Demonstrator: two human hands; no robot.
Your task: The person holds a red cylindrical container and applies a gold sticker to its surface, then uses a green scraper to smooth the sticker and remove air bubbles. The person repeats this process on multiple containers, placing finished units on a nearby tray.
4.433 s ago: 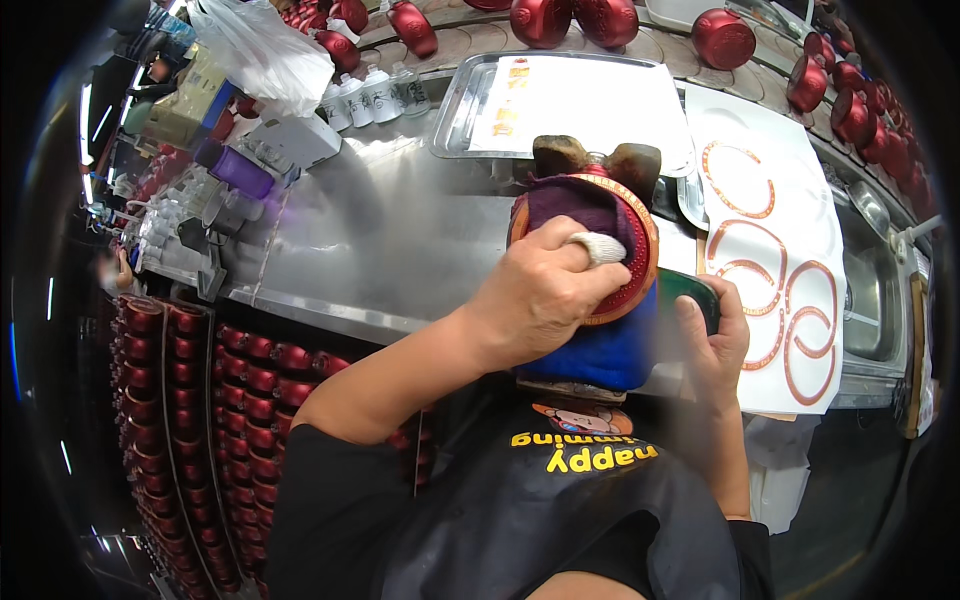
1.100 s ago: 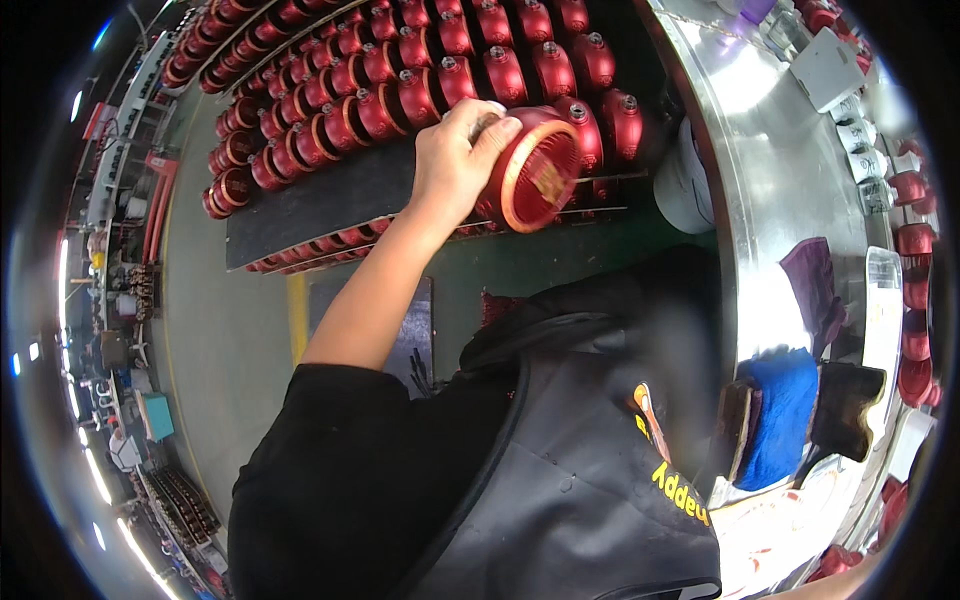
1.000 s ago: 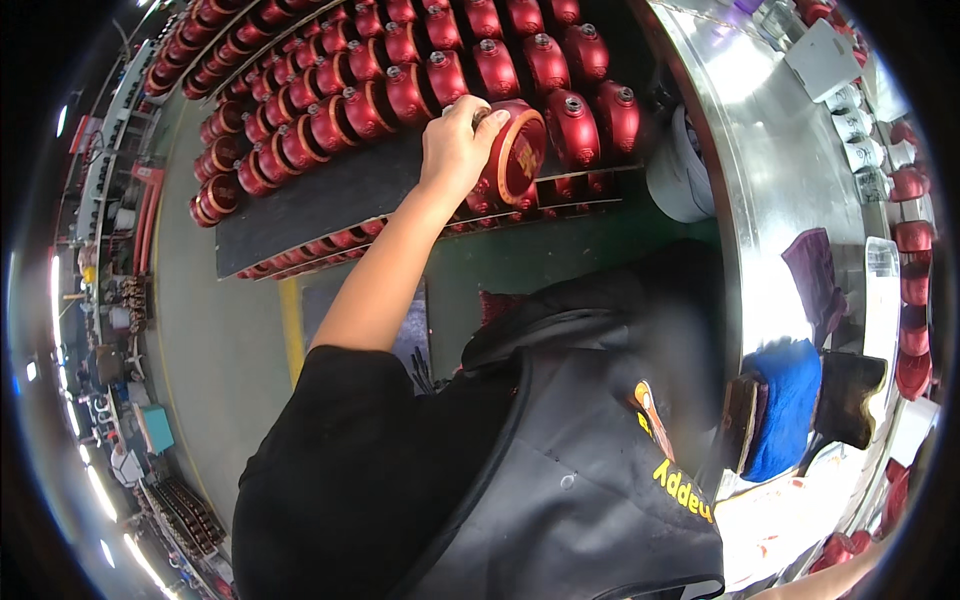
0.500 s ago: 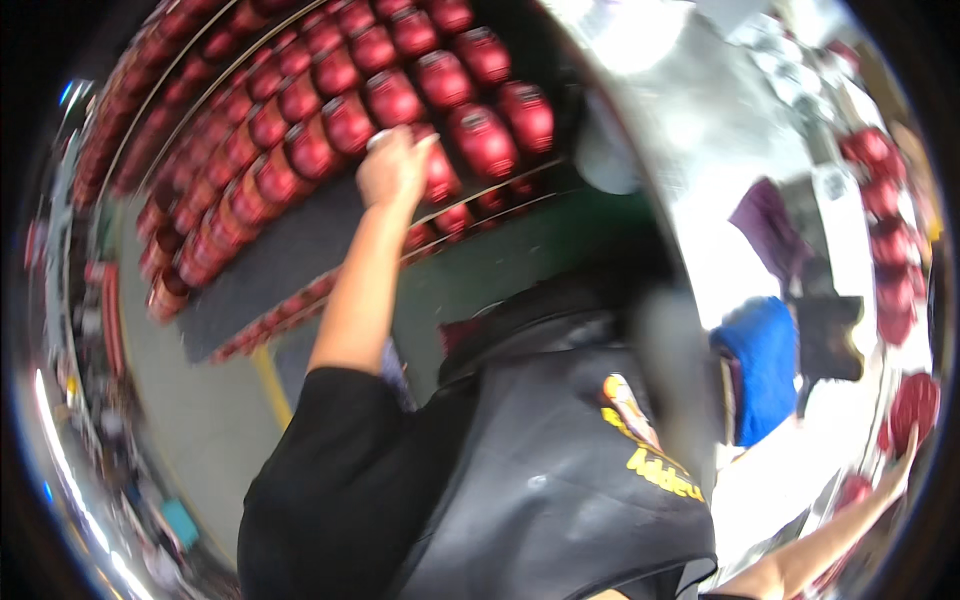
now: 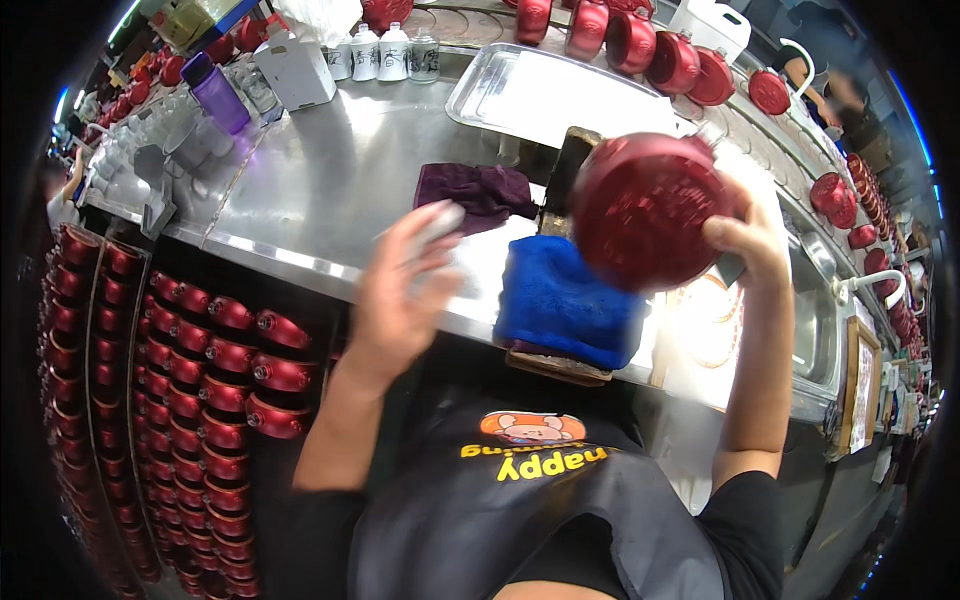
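Note:
My right hand point(image 5: 752, 232) grips a red metal pot point(image 5: 640, 215) by its side, thumb on the near face. The pot is tilted so its round underside, with raised markings, is turned up toward me; motion blurs it slightly. It hangs just above a folded blue towel point(image 5: 560, 295), which lies over a block at the counter's front edge. My left hand point(image 5: 398, 290) is raised over the counter edge, fingers apart and smeared by motion. Something whitish covers a fingertip. Beyond that hand a dark purple cloth point(image 5: 472, 190) lies crumpled on the counter.
A metal tray point(image 5: 480, 95) stands at the back of the steel counter point(image 5: 310, 190). Behind it, red pots point(image 5: 630, 42) line a segmented conveyor point(image 5: 795, 150). White bottles point(image 5: 394, 52) and a purple bottle point(image 5: 216, 95) stand back left. Racked red pots point(image 5: 222, 390) fill the lower left; a sink point(image 5: 815, 325) is right.
The view has swung from the pot rack toward the counter. My left hand has come away from the rack with nothing in it. My right hand now holds a red pot before me.

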